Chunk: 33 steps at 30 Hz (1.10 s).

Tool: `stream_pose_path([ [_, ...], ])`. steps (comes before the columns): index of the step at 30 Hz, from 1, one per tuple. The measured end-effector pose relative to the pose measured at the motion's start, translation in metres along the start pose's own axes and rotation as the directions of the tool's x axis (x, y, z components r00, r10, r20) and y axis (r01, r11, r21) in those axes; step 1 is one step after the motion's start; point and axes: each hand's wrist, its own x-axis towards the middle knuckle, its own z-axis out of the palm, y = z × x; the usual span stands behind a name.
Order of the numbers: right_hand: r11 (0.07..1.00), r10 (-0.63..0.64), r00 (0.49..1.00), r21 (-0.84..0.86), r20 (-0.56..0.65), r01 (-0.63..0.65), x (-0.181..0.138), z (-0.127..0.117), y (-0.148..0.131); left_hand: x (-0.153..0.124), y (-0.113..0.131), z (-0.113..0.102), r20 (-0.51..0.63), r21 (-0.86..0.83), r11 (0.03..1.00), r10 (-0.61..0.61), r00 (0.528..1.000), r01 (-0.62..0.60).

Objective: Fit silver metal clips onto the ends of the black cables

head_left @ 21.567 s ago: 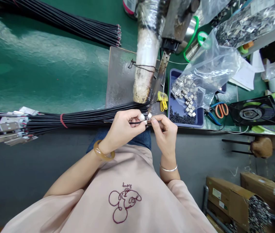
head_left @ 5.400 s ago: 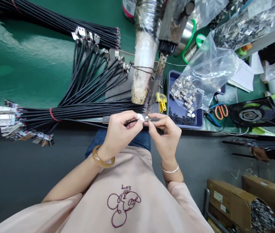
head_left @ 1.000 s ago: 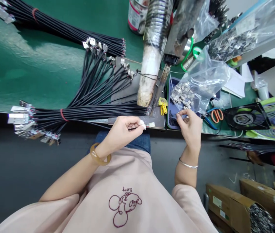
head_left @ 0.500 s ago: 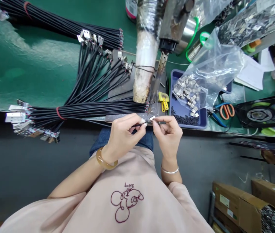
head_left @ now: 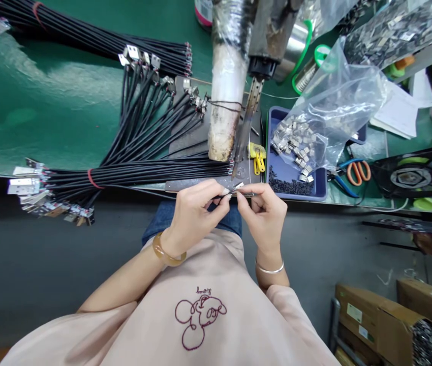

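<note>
My left hand is closed in a pinch on a thin black cable, close to its end. That cable runs off leftward along the table edge, under the tied bundle. At the fingertips sits a small silver metal connector. My right hand pinches at this connector from the right, its thumb and forefinger pressed together; the exact contact is partly hidden. Just above the hands, the soldering iron points down at the table. A thin upright wire stands beside its tip, near the right fingers.
Bundled black cables lie to the left, with loose cables behind. A white wrapped tube hangs over the work spot. At right are a blue tray of metal shells and black bits, a yellow clip, pliers and a fan.
The right fingers have shifted slightly left, closer to the left fingertips, and cover more of the connector. The left hand keeps its pinch on the cable. The view has moved a little.
</note>
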Motion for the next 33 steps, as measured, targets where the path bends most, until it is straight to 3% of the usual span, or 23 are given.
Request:
stream_pose_path([
  [3, 1.0, -0.011, 0.999, -0.03, -0.033, 0.01, 0.0, -0.001, 0.0, -0.001, -0.001, -0.001, 0.027, 0.011, 0.998, 0.063, 0.998, -0.064],
  [6, 0.995, 0.097, 0.994, 0.033, -0.057, -0.096, 0.001, -0.004, 0.001, -0.003, -0.003, -0.004, 0.032, -0.003, 0.989, 0.148, 0.989, -0.148],
  [8, 0.983, 0.161, 0.987, 0.086, 0.003, -0.161, 0.002, -0.006, 0.002, -0.004, -0.005, -0.007, 0.042, -0.045, 0.987, 0.155, 0.987, -0.153],
  [10, 0.987, 0.12, 0.992, 0.102, 0.045, -0.124, 0.002, -0.007, 0.003, -0.003, -0.007, -0.012, 0.081, -0.139, 0.989, 0.063, 0.995, -0.051],
  [14, 0.973, -0.211, 0.977, -0.089, 0.017, 0.212, -0.001, -0.009, 0.004, 0.001, -0.008, -0.019, 0.223, -0.343, 0.908, -0.169, 0.96, 0.24],
  [17, 0.963, -0.251, 0.959, -0.134, -0.132, 0.233, -0.004, -0.01, 0.0, 0.004, -0.007, -0.019, 0.238, -0.393, 0.869, -0.22, 0.946, 0.301],
  [19, 0.986, -0.161, 0.937, -0.011, -0.311, 0.166, -0.006, -0.01, -0.005, 0.006, -0.005, -0.016, 0.187, -0.392, 0.868, -0.25, 0.95, 0.305],
  [21, 0.988, -0.076, 0.914, 0.093, -0.399, 0.123, -0.007, -0.009, -0.01, 0.007, -0.004, -0.013, 0.136, -0.386, 0.872, -0.268, 0.954, 0.3],
  [23, 0.992, -0.055, 0.926, 0.088, -0.373, 0.094, -0.008, -0.007, -0.012, 0.008, -0.003, -0.01, 0.103, -0.381, 0.879, -0.268, 0.958, 0.287],
  [29, 0.997, 0.0, 0.995, 0.082, -0.098, 0.008, -0.003, 0.004, -0.003, 0.011, -0.002, -0.003, 0.031, -0.313, 0.917, -0.249, 0.968, 0.246],
  [33, 0.994, -0.001, 0.996, 0.111, -0.085, 0.011, 0.005, 0.006, 0.0, 0.012, -0.002, 0.001, -0.019, -0.253, 0.938, -0.248, 0.969, 0.235],
])
